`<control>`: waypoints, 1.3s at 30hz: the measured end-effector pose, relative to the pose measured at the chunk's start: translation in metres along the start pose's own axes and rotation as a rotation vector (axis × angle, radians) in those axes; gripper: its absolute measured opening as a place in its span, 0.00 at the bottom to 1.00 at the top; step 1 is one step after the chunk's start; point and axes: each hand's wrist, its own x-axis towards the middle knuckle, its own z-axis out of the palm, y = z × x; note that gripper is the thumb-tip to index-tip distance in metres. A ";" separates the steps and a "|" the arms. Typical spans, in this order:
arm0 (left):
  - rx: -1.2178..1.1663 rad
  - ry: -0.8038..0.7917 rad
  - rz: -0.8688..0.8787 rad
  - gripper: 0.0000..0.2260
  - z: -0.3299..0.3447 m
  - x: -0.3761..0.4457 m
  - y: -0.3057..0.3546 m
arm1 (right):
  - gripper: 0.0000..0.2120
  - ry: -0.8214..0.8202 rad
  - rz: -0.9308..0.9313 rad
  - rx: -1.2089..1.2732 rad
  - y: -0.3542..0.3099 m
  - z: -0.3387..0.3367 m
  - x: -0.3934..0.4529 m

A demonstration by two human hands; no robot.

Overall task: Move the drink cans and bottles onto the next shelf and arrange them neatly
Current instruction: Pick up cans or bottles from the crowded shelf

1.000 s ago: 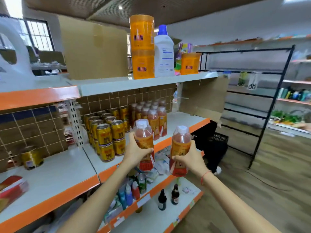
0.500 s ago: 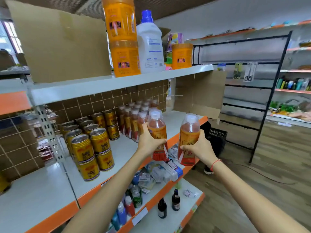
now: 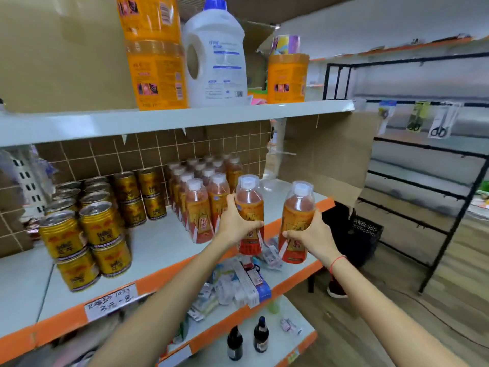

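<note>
The white metal shelf with the orange front edge [image 3: 158,250] runs across the middle of my view, backed by brown tiles. On it, at my 9 o'clock, stand gold drink cans stacked two high [image 3: 87,234]. At 12 o'clock, just beside the cans, stands a block of orange-labelled clear plastic drink bottles with white caps [image 3: 201,200], upright in rows.

The upper white shelf [image 3: 185,119] at 12 o'clock carries stacked orange tubs [image 3: 156,56], a white detergent jug with a blue cap [image 3: 217,62] and a brown cardboard sheet [image 3: 60,54].

My left hand [image 3: 235,223] grips the left-held drink bottle [image 3: 249,207] round its middle, fingers curled over the label. The bottle is upright, its base clear of the shelf over the front edge, just beside the front row of the block.

My right hand [image 3: 313,234] grips the right-held drink bottle [image 3: 297,215] likewise, tilted slightly, at 1 o'clock, in front of the shelf's orange edge and apart from the other bottle.

On the lower shelf, two small dark glass bottles [image 3: 248,337] stand at 6 o'clock.
</note>
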 end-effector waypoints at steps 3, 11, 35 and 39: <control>0.003 0.068 -0.064 0.41 0.029 0.013 0.012 | 0.35 -0.067 -0.008 -0.024 0.018 -0.024 0.033; -0.015 0.188 -0.116 0.39 0.064 0.044 0.027 | 0.34 -0.178 -0.064 -0.010 0.026 -0.043 0.105; 0.023 0.339 -0.198 0.37 0.076 0.139 -0.009 | 0.34 -0.358 -0.199 0.069 0.021 0.025 0.232; 0.052 0.388 -0.244 0.39 0.084 0.145 -0.019 | 0.34 -0.425 -0.227 0.094 0.027 0.036 0.247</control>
